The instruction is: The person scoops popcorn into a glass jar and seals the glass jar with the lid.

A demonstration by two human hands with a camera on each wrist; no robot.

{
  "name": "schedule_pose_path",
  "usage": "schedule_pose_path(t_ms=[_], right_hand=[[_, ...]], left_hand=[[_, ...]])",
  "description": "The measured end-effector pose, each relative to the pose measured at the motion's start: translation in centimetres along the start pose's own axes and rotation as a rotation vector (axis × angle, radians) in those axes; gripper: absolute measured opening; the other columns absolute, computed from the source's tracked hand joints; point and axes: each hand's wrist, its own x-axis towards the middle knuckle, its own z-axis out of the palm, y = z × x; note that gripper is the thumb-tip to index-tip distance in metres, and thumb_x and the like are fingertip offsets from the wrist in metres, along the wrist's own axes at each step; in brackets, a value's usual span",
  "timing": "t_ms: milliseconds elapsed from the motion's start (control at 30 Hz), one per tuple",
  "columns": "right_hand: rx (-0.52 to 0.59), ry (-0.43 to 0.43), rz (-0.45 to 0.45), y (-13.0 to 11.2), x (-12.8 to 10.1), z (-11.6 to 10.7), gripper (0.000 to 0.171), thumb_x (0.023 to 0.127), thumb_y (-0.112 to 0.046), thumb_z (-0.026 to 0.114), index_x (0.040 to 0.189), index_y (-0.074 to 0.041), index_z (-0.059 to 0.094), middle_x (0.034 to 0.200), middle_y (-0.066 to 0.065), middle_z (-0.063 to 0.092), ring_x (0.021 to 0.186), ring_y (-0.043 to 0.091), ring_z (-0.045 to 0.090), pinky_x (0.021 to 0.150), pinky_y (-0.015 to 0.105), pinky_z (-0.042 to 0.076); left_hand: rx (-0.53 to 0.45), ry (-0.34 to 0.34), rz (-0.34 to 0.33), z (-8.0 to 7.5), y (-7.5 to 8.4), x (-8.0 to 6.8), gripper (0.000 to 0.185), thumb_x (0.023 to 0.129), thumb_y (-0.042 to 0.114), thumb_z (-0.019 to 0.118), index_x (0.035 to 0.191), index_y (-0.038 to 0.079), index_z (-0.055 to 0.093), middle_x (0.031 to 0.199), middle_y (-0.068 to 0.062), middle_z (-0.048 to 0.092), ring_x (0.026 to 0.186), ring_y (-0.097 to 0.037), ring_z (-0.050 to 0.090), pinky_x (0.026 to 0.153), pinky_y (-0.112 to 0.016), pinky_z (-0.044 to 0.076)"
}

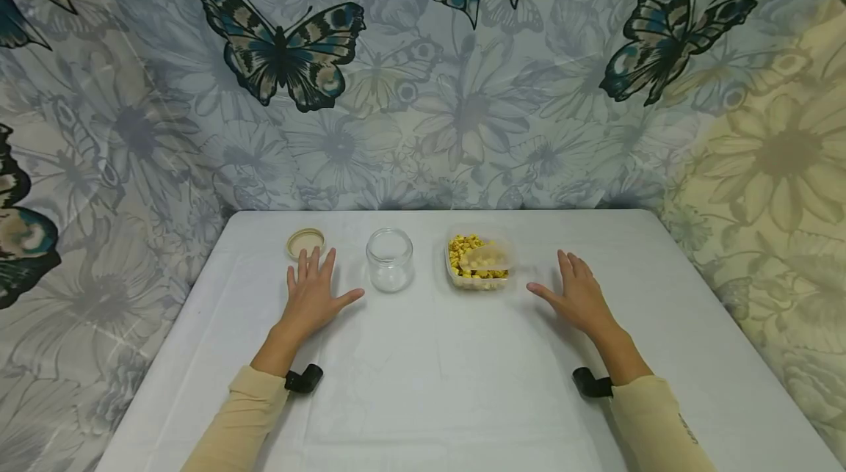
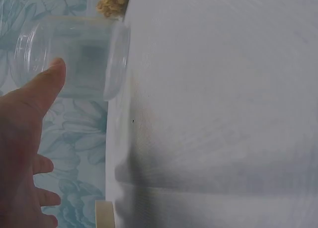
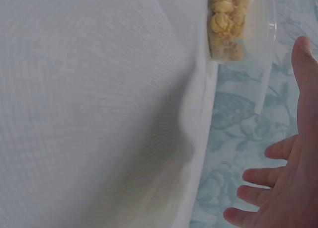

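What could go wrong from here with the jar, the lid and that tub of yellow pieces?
1. The glass jar stands open and empty close beside the left hand; its thumb points at it, so a careless sideways reach could tip it.
2. The tub of yellow pieces is full, with a clear scoop on top; a quick grab by the right hand might scatter pieces.
3. The lid lies just beyond the left fingertips and could get pushed away.

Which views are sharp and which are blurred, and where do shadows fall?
Head view: sharp, evenly lit, faint shadows beside the left hand and right hand. Left wrist view: soft focus, jar hazy, grey shadow across the table. Right wrist view: blurred, yellow food indistinct.
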Motion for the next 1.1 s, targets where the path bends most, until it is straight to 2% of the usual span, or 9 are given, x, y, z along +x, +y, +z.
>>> schedule_pose_path(t_ms=[167,433,700,933,1100], right_hand=[[0.008,0.009,-0.002,-0.2,0.2,-0.4,0.102,0.09,-0.061,0.056,0.152,0.009,0.014,0.152,0.038,0.019,0.139,0.056,0.019,0.11,0.071,0.02],[0.034,-0.009,-0.003,-0.5,0.4,-1.0,0.101,0.091,-0.06,0.056,0.153,0.008,0.013,0.153,0.038,0.018,0.14,0.055,0.019,0.111,0.071,0.02],[0.053,-0.02,-0.012,-0.8,0.7,-1.4,0.101,0.091,-0.061,0.056,0.154,0.005,0.012,0.153,0.037,0.018,0.14,0.055,0.019,0.11,0.071,0.021],[0.094,-0.035,-0.003,-1.4,1.0,-1.9,0.1,0.091,-0.061,0.056,0.154,0.004,0.013,0.154,0.036,0.017,0.141,0.055,0.018,0.11,0.071,0.022],[0.118,-0.05,0.003,-1.8,1.2,-2.2,0.098,0.091,-0.061,0.056,0.154,0.003,0.016,0.155,0.035,0.018,0.141,0.054,0.018,0.11,0.071,0.022]], left_hand=[[-0.042,-0.031,-0.018,-0.1,-0.1,0.1,0.103,0.082,0.064,0.065,0.155,0.006,0.022,0.161,-0.027,0.011,0.149,-0.048,0.0,0.114,-0.071,0.005],[-0.212,-0.118,-0.04,-0.3,0.1,0.7,0.103,0.085,0.062,0.063,0.157,0.007,0.014,0.161,-0.026,0.01,0.149,-0.046,0.001,0.116,-0.069,0.004],[-0.329,-0.099,-0.03,-0.4,0.8,1.3,0.098,0.086,0.059,0.064,0.157,0.01,0.017,0.161,-0.022,0.015,0.15,-0.041,0.006,0.117,-0.067,0.007],[-0.374,-0.032,-0.001,-0.7,1.4,2.1,0.089,0.089,0.054,0.063,0.155,0.008,0.024,0.16,-0.018,0.025,0.15,-0.037,0.015,0.118,-0.064,0.017],[-0.417,-0.027,0.003,-0.8,1.9,2.5,0.086,0.09,0.051,0.062,0.155,0.01,0.024,0.16,-0.017,0.025,0.15,-0.037,0.016,0.117,-0.064,0.019]])
